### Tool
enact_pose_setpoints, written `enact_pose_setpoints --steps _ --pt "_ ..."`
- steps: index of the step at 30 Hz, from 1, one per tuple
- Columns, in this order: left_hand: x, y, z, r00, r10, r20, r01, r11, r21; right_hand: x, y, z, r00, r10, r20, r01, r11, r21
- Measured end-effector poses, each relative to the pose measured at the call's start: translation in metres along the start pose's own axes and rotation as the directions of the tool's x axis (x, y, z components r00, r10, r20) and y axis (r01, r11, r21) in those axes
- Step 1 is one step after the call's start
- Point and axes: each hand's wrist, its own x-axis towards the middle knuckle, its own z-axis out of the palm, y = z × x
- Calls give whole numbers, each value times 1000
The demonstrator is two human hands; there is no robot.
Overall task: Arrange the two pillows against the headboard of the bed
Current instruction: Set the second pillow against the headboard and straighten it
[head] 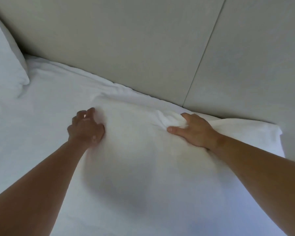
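A white pillow (140,142) lies flat on the bed in front of me, its far edge close to the padded beige headboard (143,48). My left hand (86,129) holds the pillow's left side with curled fingers. My right hand (192,130) bunches the pillow's cloth near its top edge. A second white pillow (5,62) leans upright against the headboard at the far left, cut off by the frame edge.
White bed sheet (46,99) covers the mattress between the two pillows, wrinkled along the headboard. A vertical seam (204,53) divides the headboard panels.
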Motion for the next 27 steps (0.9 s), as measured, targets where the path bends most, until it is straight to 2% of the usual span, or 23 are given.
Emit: enact_pose_setpoints --steps 2,4,9,14,17,23,27 --pt "14 25 -8 974 223 30 -222 975 -15 -5 2 -11 999 -1 46 4 998 -56" --pt "31 51 -13 932 338 135 -332 941 -63 -12 10 -26 995 32 94 -22 995 -100" --pt "60 110 -8 843 410 347 -481 865 146 -20 38 -60 979 123 164 -89 975 -204" --pt "81 121 8 785 353 509 -500 846 184 -13 77 -70 958 248 143 -214 953 -216" --pt "81 117 25 772 349 531 -519 829 211 -13 88 -63 968 209 140 -180 965 -193" --pt "62 114 26 785 397 476 -558 787 263 -28 85 -42 981 193 21 -188 972 -140" --pt "49 103 5 772 488 407 -590 789 173 -56 71 -51 978 207 -1 -206 972 -111"
